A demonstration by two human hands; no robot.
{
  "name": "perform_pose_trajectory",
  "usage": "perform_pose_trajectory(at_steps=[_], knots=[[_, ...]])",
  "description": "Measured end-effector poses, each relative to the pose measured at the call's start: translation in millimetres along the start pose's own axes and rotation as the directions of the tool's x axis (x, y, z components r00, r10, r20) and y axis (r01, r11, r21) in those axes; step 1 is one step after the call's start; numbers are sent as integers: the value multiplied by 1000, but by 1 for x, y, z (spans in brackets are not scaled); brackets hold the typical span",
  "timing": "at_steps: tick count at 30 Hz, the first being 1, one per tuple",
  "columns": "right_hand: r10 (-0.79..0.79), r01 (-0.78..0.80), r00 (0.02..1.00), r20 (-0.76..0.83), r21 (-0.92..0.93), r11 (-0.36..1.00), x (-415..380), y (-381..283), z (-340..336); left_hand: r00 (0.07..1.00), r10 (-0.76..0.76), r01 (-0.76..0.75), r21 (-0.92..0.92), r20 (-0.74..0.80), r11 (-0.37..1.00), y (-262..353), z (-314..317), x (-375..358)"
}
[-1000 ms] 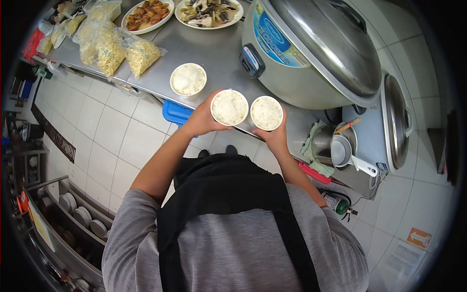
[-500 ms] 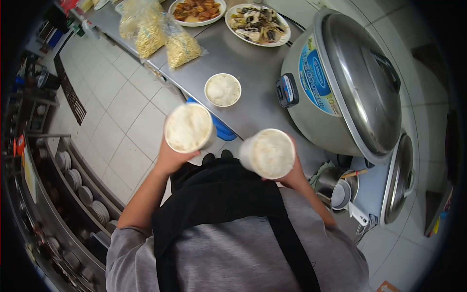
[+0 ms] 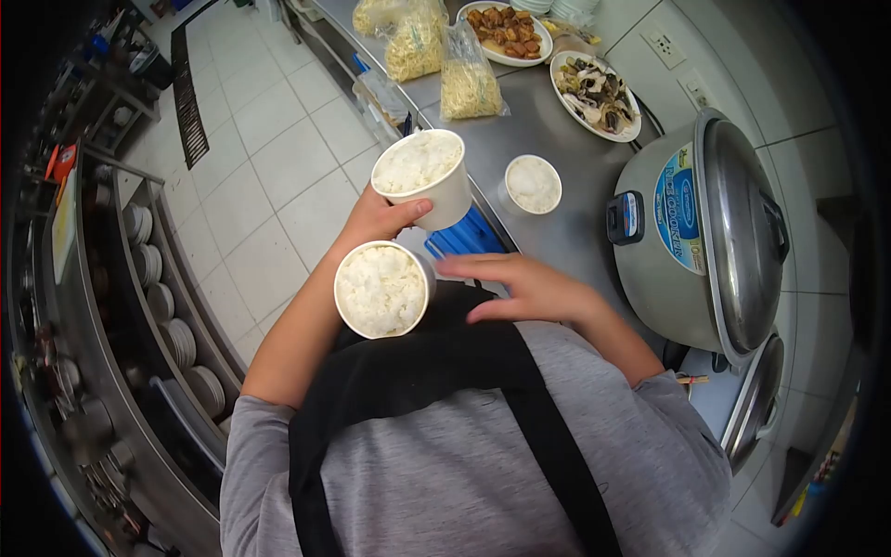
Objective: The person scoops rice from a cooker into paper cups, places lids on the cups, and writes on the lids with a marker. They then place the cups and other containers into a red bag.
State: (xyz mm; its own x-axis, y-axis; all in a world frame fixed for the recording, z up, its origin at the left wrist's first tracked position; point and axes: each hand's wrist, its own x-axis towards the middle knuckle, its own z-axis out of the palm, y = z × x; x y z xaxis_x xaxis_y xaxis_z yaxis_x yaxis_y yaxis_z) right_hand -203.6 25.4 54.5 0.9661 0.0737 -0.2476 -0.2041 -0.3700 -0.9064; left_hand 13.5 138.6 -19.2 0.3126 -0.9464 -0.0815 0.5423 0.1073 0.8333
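Two white paper cups filled with rice are at my left arm. My left hand [image 3: 382,215] grips the upper rice cup [image 3: 444,202], its thumb across the side. The lower rice cup [image 3: 380,290] rests at my left forearm, close in front of my apron [image 3: 422,348]. Just right of that lower cup, my right hand [image 3: 524,290] has its fingers and thumb spread, with nothing in it. A third rice cup [image 3: 532,186] stands on the steel counter [image 3: 571,241].
A large rice cooker [image 3: 664,186] with its lid on stands at the right. Bags of noodles [image 3: 469,88], a plate of brown food chunks [image 3: 506,32] and a plate of mushrooms [image 3: 594,93] lie along the counter. Stacked bowls [image 3: 181,343] fill the left shelf.
The cup that was in my right hand has moved left to my left forearm, and that hand has let go of it. My view has turned, shifting the counter rightward.
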Motion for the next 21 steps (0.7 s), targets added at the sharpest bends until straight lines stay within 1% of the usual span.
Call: perform_pose_trajectory(at_steps=[1,2,3,4,5,7,8,9,11,12,14,15,17,18,19,20,21], knots=[[211,-223,966,147,71,972,-1,0,-16,1000,-12,10,53,25,999,9,-16,2],[303,-272,941,-152,192,943,1,4,-28,999,-23,17,109,49,994,17,-31,6],[391,-268,817,-424,321,908,5,11,-35,998,-14,6,114,68,993,25,-44,7],[320,-431,696,-643,-19,902,12,18,-39,994,-4,-13,156,110,988,33,-61,8],[137,-602,577,-805,-306,737,23,27,-42,989,16,-46,205,148,978,45,-80,11],[267,-767,473,-839,-244,593,44,61,-43,981,44,-77,171,191,982,63,-119,17],[305,-779,446,-842,-197,595,52,75,-47,980,20,-50,146,199,988,81,-131,16],[349,-793,420,-838,-151,591,55,83,-51,979,49,-82,159,198,984,93,-149,15],[424,-851,326,-845,-67,521,63,81,-55,978,8,-47,187,206,981,112,-190,17],[433,-855,293,-853,-30,518,65,81,-58,979,23,-64,198,203,978,125,-205,16],[443,-876,211,-871,32,481,70,73,-54,988,-41,18,152,150,988,149,-239,10],[438,-893,166,-884,54,448,78,66,-53,988,-34,10,161,149,987,160,-257,9],[471,-914,148,-870,62,401,102,37,-57,996,-82,78,119,31,990,182,-294,7],[487,-921,164,-858,44,387,126,4,-61,996,-79,74,127,29,989,190,-314,8],[486,-918,167,-858,45,395,151,-19,-69,996,-89,90,70,-21,993,196,-335,10],[453,-871,302,-839,-50,488,176,-38,-80,992,-106,107,10,-70,994,203,-354,15],[409,-807,430,-805,-140,573,204,-52,-92,991,-111,113,15,-75,994,211,-373,23]])
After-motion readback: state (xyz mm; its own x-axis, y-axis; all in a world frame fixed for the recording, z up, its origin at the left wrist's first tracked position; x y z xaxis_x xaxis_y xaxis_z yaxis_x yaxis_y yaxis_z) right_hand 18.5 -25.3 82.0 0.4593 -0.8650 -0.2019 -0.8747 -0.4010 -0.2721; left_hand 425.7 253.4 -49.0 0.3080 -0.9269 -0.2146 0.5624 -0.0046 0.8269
